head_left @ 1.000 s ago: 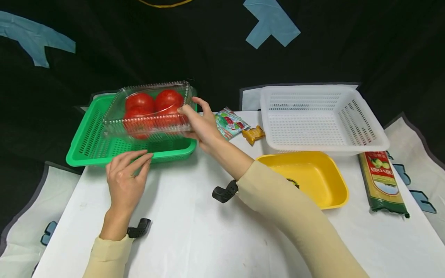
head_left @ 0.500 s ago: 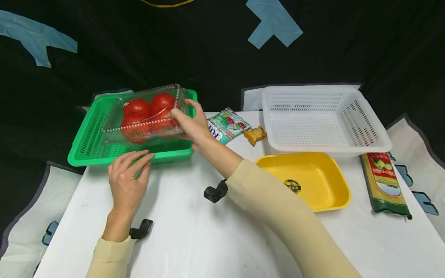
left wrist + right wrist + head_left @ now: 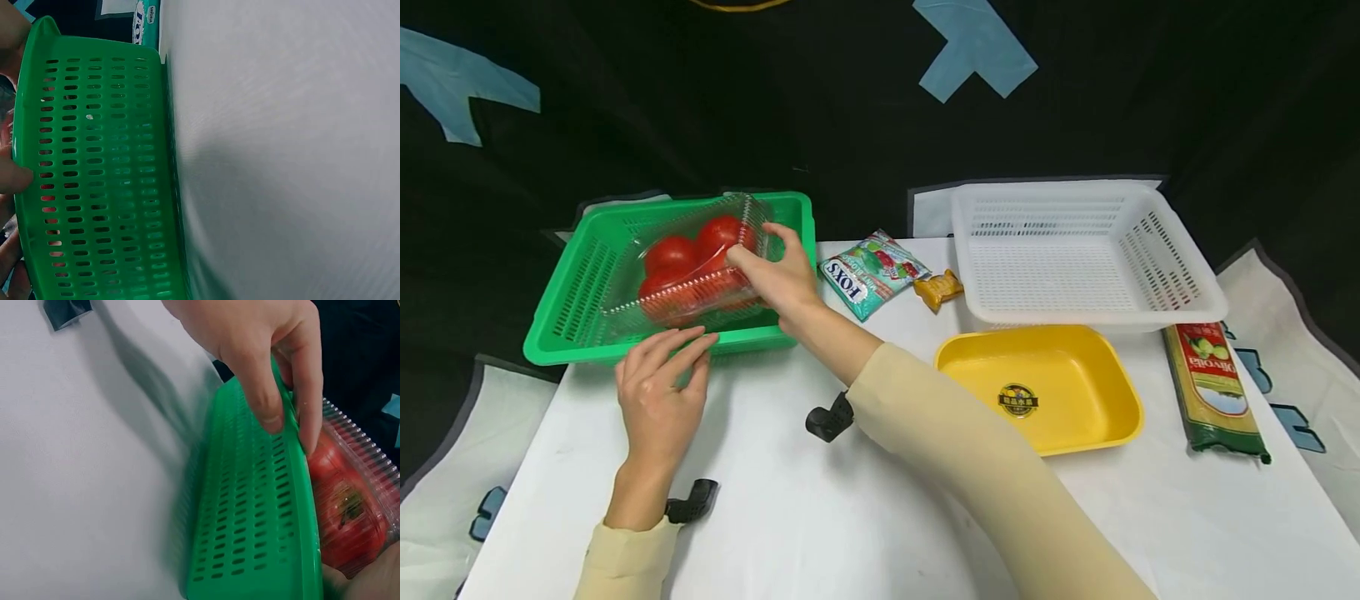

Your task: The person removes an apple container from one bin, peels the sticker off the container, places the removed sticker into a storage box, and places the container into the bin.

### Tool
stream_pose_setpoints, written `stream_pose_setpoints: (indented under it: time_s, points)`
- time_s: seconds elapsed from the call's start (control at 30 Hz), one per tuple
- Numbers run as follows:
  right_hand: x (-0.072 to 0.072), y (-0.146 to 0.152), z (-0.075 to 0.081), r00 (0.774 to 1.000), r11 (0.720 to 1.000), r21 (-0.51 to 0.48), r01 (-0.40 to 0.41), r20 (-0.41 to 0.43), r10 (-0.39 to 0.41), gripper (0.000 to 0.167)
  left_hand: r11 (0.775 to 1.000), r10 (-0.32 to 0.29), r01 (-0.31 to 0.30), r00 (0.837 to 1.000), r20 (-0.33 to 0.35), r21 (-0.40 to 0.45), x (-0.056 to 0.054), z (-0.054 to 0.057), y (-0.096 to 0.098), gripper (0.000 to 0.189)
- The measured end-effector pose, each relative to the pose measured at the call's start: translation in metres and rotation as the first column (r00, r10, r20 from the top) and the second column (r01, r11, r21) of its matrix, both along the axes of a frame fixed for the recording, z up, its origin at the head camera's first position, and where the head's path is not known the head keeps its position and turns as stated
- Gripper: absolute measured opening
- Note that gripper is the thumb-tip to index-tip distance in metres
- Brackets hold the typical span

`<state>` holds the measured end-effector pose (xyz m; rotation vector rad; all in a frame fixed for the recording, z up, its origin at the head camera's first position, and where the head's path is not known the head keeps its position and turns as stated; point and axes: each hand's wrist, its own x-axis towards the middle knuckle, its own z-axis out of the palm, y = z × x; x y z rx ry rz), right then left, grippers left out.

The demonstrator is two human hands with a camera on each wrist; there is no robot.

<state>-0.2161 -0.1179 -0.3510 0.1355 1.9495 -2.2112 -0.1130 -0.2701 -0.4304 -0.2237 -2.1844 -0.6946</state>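
Observation:
My right hand (image 3: pixel 778 271) grips the right end of a clear plastic clamshell box (image 3: pixel 700 290) that holds several red tomatoes (image 3: pixel 670 257). The box sits tilted within the green basket (image 3: pixel 752 339); whether it touches the bottom cannot be told. At the basket's near rim, my left hand (image 3: pixel 662 387) pinches the edge. In the right wrist view, the thumb of the left hand (image 3: pixel 250 356) lies on the outer wall and other fingers go over the inside. Only part of the right hand (image 3: pixel 372 578) enters that view, beside the tomatoes.
Right of the basket lie a teal Fox's candy bag (image 3: pixel 872 271) and a small golden wrapped snack (image 3: pixel 938 289). A white basket (image 3: pixel 1086 317), a yellow tray (image 3: pixel 1105 408) and an Olivoilà packet (image 3: pixel 1217 392) stand on the table's right side. A dark curtain (image 3: pixel 820 108) hangs behind.
The right hand has brought the tomato box lower and further left into the green basket. More of the candy bag now shows. The left hand stays at the basket's near rim.

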Motion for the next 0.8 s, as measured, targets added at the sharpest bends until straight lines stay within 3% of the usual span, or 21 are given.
stream_pose_setpoints:
  time_s: [0.23,0.47,0.63,0.8]
  points:
    - [-0.002,-0.006,-0.001,0.999,0.986,0.161,0.034,-0.001,-0.035,0.069,1.000,-0.008,0.008,1.000,0.000,-0.008,-0.002,0.001,0.002,0.025]
    - [0.002,-0.013,-0.002,0.999,0.975,0.219,0.034,0.022,-0.040,0.071,1.000,0.003,-0.003,0.999,0.037,0.003,0.002,0.003,0.003,0.025]
    - [0.000,-0.013,-0.001,0.998,0.979,0.200,-0.035,0.063,0.023,0.074,1.000,0.004,-0.004,0.998,0.055,0.005,0.004,0.004,0.003,0.025]
    - [-0.003,-0.010,-0.002,0.989,0.958,0.263,-0.117,0.114,0.090,0.081,1.000,0.003,-0.003,0.998,0.070,-0.006,0.004,0.005,0.002,0.025]
